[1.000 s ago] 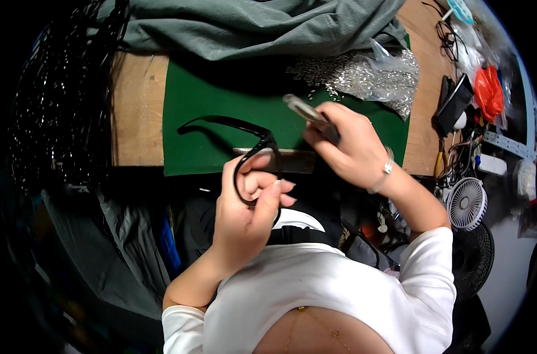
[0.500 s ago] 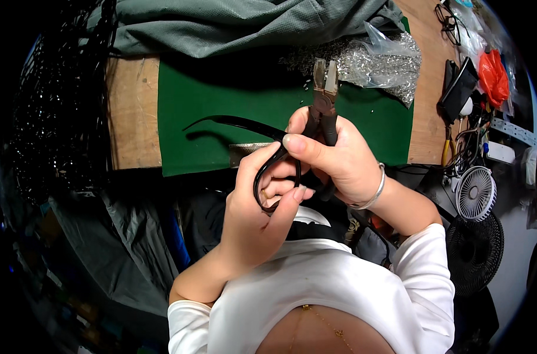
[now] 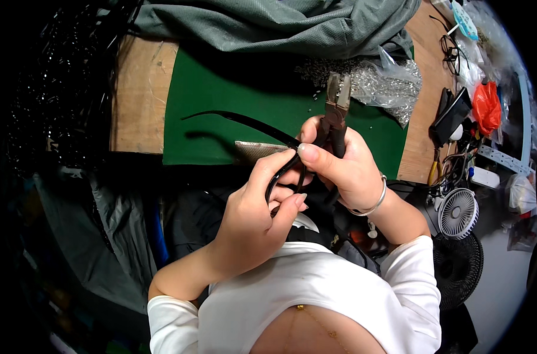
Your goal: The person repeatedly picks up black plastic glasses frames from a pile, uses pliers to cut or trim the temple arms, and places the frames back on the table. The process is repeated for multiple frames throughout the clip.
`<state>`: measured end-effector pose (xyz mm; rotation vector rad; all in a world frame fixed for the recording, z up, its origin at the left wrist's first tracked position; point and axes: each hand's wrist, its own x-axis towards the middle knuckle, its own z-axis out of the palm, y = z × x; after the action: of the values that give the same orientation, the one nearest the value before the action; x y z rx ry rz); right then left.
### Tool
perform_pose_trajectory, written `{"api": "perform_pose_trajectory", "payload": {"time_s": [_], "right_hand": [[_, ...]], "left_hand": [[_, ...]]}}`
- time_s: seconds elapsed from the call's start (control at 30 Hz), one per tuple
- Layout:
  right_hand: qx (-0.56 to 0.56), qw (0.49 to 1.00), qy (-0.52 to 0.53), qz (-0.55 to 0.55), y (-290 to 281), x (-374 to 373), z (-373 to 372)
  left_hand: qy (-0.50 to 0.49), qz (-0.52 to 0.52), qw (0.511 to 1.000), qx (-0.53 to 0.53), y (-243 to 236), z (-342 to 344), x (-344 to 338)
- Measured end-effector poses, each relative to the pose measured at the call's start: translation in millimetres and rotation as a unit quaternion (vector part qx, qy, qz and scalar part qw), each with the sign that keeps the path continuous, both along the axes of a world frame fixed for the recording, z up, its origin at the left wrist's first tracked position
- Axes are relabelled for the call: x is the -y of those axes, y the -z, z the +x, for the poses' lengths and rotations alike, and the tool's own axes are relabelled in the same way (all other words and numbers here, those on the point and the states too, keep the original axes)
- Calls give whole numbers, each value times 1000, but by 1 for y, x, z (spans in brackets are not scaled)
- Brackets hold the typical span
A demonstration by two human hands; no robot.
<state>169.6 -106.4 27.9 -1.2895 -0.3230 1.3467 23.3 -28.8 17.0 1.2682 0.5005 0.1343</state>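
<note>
We look down on a wooden surface (image 3: 141, 100), where the green mat (image 3: 212, 88) seems laid to guard the wood and make small things easier to see. A grey-green cloth (image 3: 280, 25) lies bunched along the far side, perhaps pushed there to leave working room. A clear plastic bag (image 3: 383, 85) with silver bits (image 3: 404, 114) sits at the far right, probably within easy reach. Our black strap (image 3: 239, 120) bends into a loop by the mat's near edge, its tail reaching leftward above the mat. The left hand (image 3: 245, 215) has its grip curled round that loop, pinching it, likely to hold its shape; the right hand (image 3: 352, 171) presses its thumb where loop meets tail, fingers wrapped round the pliers (image 3: 337, 106) (jaws pointing away from us, we suppose so the thumb has space). A few loose bits lie beside the bag.
</note>
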Motion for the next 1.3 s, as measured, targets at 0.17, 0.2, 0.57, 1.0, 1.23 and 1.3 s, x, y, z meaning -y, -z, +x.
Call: {"api": "perform_pose_trajectory", "payload": {"time_s": [0.17, 0.2, 0.57, 1.0, 1.23, 1.3], "right_hand": [[-7, 1000, -18, -5, -5, 2, 0], [-28, 999, -19, 1, -8, 1, 1], [-37, 999, -2, 20, -11, 5, -1], [-15, 1000, 8, 24, -3, 2, -5], [-45, 996, 30, 77, 6, 8, -10], [-83, 994, -1, 65, 3, 7, -6]], "left_hand": [[-18, -217, 976, 9, -9, 0, -7], [-21, -221, 975, 14, -10, -1, -6], [-16, -175, 983, 44, -12, 2, -1], [-21, 9, 1000, 1, -10, -3, 6], [-23, -287, 957, 29, -26, 0, -11], [-18, -278, 960, 29, -27, -1, -13]]}}
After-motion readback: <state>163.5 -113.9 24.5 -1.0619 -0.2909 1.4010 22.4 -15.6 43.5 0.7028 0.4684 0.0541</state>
